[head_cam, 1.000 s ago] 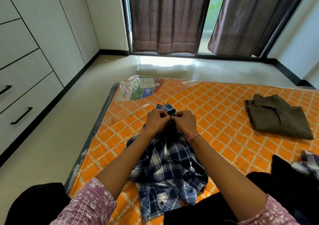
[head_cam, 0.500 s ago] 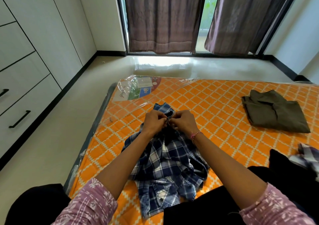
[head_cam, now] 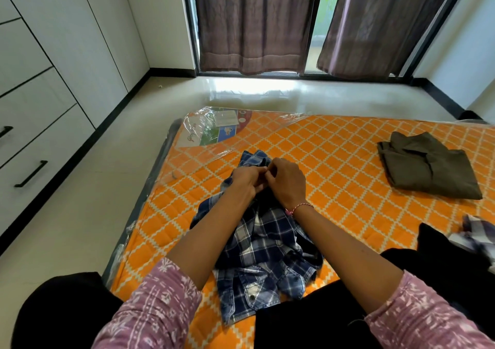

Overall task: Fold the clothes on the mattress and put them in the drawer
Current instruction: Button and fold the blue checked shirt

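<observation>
orange quilted mattress (head_cam: 334,161) with a pale diamond lattice lies on a glossy cream floor (head_cam: 112,188), its clear plastic wrap still on and crinkling at the far corner over a printed label (head_cam: 214,130). brown curtains (head_cam: 251,24) hang at the window ahead, and white drawers (head_cam: 34,145) with black bar handles run down the left wall.

from the head view, the blue and white plaid shirt (head_cam: 265,244) lies crumpled on the mattress just in front of my knees, its collar end pointing away from me, a pocket with a metal snap nearest me. the cloth looks like soft woven cotton, bunched in loose folds.

my left hand (head_cam: 245,178) and right hand (head_cam: 288,181) meet knuckle to knuckle at the collar end, fingers curled and pinching the shirt's fabric between them. both forearms reach straight out, pink patterned sleeves pushed to the elbows, and a thin pink thread band (head_cam: 300,209) circles my right wrist.

well to the right, an olive-brown garment (head_cam: 426,166) lies folded flat. at the right edge a black cloth (head_cam: 439,241) and a bit of checked fabric (head_cam: 476,230) sit together.
</observation>
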